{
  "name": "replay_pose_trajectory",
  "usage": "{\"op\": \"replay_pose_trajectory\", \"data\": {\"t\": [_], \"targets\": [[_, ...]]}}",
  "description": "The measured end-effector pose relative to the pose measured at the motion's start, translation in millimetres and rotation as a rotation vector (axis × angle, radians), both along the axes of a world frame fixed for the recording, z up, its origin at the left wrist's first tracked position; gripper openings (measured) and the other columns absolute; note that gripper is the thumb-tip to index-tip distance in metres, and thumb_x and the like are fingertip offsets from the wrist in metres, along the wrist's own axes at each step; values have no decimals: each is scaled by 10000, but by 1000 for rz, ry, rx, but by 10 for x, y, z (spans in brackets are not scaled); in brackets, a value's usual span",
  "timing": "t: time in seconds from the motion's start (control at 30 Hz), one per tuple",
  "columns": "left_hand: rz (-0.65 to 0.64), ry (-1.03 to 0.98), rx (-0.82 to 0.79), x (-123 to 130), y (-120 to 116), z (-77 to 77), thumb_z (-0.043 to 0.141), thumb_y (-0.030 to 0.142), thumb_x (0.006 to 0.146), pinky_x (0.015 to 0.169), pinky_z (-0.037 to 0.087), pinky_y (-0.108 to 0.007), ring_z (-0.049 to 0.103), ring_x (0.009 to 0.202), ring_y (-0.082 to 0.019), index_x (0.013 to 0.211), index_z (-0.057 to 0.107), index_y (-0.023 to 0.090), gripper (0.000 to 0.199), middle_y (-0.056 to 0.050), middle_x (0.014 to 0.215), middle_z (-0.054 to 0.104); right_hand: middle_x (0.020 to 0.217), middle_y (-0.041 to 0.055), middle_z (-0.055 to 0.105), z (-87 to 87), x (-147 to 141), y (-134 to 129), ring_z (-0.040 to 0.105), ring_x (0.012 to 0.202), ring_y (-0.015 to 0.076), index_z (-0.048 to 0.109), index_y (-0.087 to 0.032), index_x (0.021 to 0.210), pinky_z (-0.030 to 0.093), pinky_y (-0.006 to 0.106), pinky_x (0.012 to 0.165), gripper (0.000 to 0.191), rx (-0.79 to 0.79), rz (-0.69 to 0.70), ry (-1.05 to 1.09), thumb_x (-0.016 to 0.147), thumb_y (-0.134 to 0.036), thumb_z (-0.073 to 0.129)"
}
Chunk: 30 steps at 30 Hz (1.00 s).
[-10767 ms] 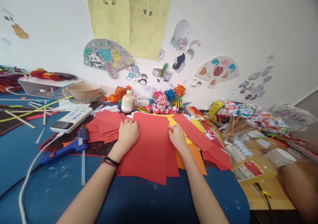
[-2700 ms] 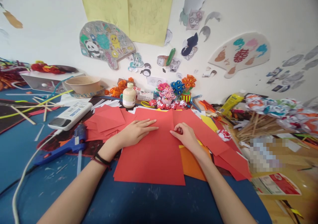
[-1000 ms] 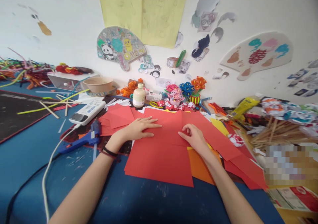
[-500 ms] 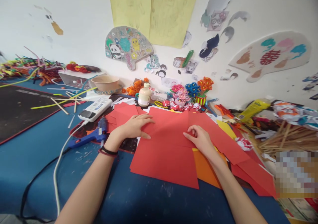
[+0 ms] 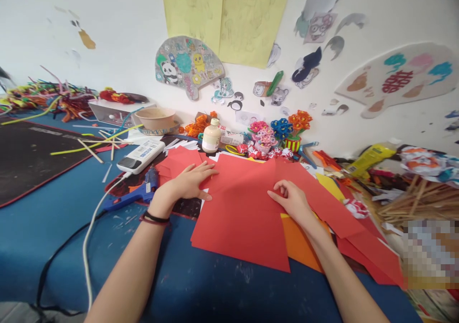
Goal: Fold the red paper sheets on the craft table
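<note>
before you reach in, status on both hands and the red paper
Left hand open, fingers spread over red paper; right hand at its right edge, fingers curled; glue gun left of the sheets.

1. Glue gun (image 5: 132, 196) on the table (image 5: 215, 299), near a white device (image 5: 141, 156) with a white cable (image 5: 86, 246) plugged in.
2. Bowl (image 5: 156, 120) near the wall (image 5: 122, 22); cream bottle (image 5: 211, 136) upright, to its right.
3. Pink, blue and orange flowers (image 5: 282, 128).
4. Yellow bottle (image 5: 373, 157), tilted, near wooden sticks (image 5: 419, 201).
5. Two fans (image 5: 188, 62) on the wall.
</note>
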<state>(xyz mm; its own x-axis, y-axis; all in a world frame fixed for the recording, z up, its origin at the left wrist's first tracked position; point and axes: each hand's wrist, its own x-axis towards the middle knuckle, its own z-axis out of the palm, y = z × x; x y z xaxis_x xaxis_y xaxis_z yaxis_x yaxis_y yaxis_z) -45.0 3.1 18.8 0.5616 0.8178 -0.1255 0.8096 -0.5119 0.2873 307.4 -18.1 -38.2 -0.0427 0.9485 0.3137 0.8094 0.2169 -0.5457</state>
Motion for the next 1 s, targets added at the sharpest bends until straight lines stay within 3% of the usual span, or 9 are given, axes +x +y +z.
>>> {"op": "replay_pose_trajectory", "data": {"t": [0.3, 0.43, 0.57, 0.67, 0.77, 0.9, 1.0], "targets": [[33, 45, 0, -123, -40, 44, 698, 364, 759, 1179, 66, -514, 81, 1476, -263, 1463, 314, 309, 804, -43, 1592, 186, 692, -12, 505, -3, 5, 6, 491, 631, 165, 550, -226, 787, 366, 288, 593, 306, -19, -6, 1, 767, -517, 642], [18, -42, 73, -144, -35, 76, 598, 214, 809, 1179, 95, -511, 221, 1448, -232, 1431, 358, 360, 683, 8, 1544, 329, 688, -7, 508, 8, -3, 3, 489, 625, 165, 548, -222, 781, 365, 289, 590, 333, -9, -3, -4, 764, -543, 633], [64, -201, 217, -49, -45, 159, 544, 296, 877, 1155, 181, -522, 389, 1353, -268, 1358, 475, 296, 485, -37, 1448, 468, 680, -5, 511, 27, -16, -6, 493, 621, 171, 548, -224, 779, 366, 293, 589, 353, -11, -4, 3, 764, -568, 623], [-21, -342, 252, 103, -85, 230, 538, 386, 902, 1130, 275, -450, 456, 1294, -260, 1309, 533, 247, 429, -73, 1401, 513, 676, 1, 516, 36, -23, -7, 493, 615, 175, 550, -225, 772, 364, 294, 578, 365, -16, -8, 4, 758, -583, 619], [-192, -386, 239, 299, -142, 238, 497, 372, 936, 1105, 321, -384, 437, 1321, -234, 1280, 573, 256, 371, -58, 1407, 516, 671, 3, 515, 32, -22, -2, 488, 609, 174, 553, -224, 767, 361, 291, 574, 368, -6, -5, -1, 757, -585, 617], [-377, -256, 280, 558, -188, 87, 414, 314, 979, 1145, 228, -424, 380, 1371, -227, 1154, 667, 309, 308, -2, 1381, 552, 683, -3, 513, 17, -12, 5, 489, 616, 168, 555, -221, 771, 362, 287, 584, 344, -9, -4, 2, 762, -557, 629], [-440, -159, 348, 663, -166, -77, 392, 323, 986, 1154, 179, -460, 317, 1407, -248, 1254, 609, 319, 345, -4, 1454, 474, 691, -8, 513, 11, -4, 8, 493, 626, 165, 561, -222, 784, 367, 284, 592, 324, -11, -5, 6, 763, -536, 639]]}}
